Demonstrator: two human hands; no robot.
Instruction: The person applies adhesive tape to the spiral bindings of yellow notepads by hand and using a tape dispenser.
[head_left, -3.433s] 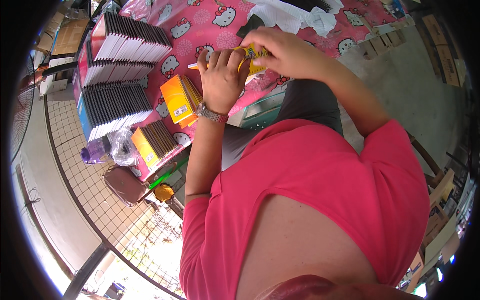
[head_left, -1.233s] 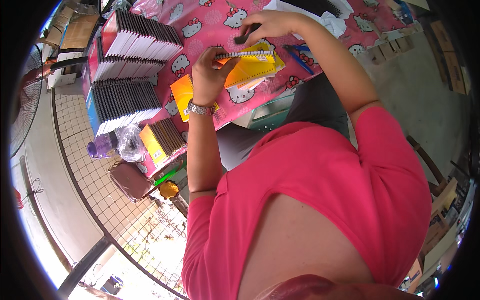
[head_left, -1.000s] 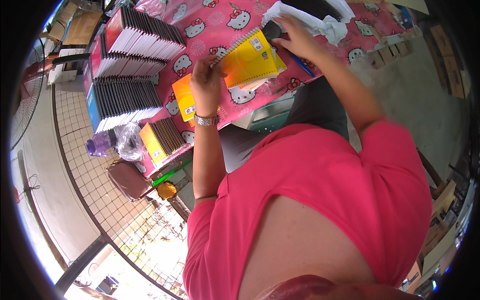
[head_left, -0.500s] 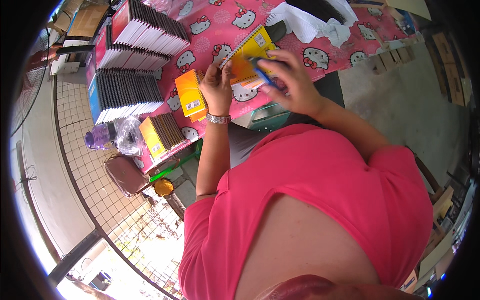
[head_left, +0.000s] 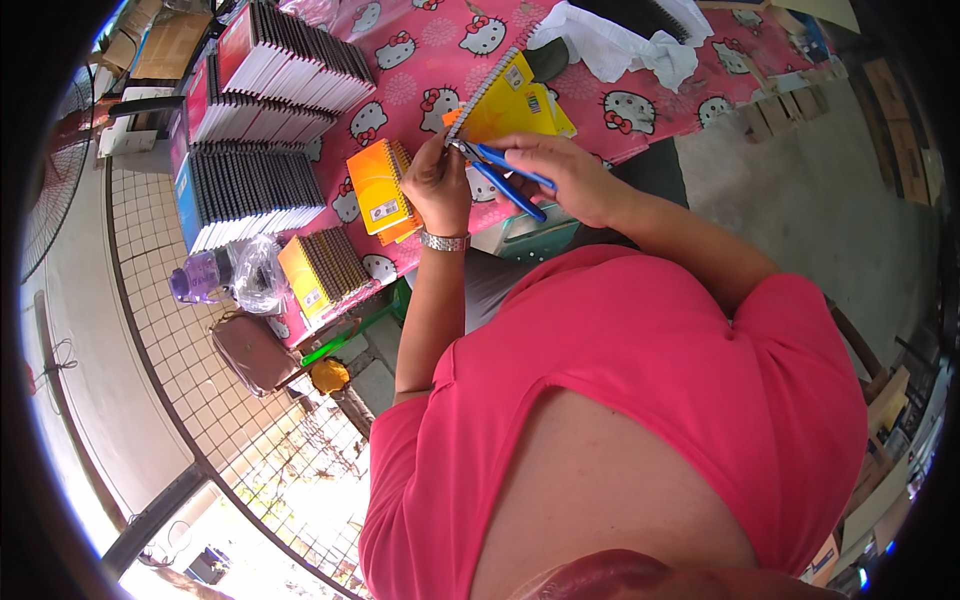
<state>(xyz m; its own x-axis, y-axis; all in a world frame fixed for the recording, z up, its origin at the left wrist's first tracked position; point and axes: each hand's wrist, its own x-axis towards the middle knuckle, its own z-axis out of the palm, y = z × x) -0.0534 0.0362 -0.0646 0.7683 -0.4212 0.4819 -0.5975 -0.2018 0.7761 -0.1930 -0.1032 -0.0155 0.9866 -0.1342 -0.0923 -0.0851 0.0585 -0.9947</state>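
Yellow-orange spiral notebook sits aslant just beyond the hands, its pale coil running up & to the right. L hand has fingertips pinched together at coil's near end; exact contact is hidden. R hand is wrapped round blue-handled pliers, handles spread apart, tips right at same coil end, by L fingertips; can't tell if the jaws bite on anything.

Handling, as a guess: notebook is light, covers bendy & a bit slick, coil springy & easily bent, so best hold is a firm pinch on coil edge. Pliers look rigid; best held well back on handles.

Silver watch on L wrist. Just left of L hand: small pile of orange nbs. Further left: big stacks of dark-coil nbs, short row of yellow nbs, clear plastic bag, purple bottle. Far side: crumpled white paper. Beneath: pink cat-print tablecloth.
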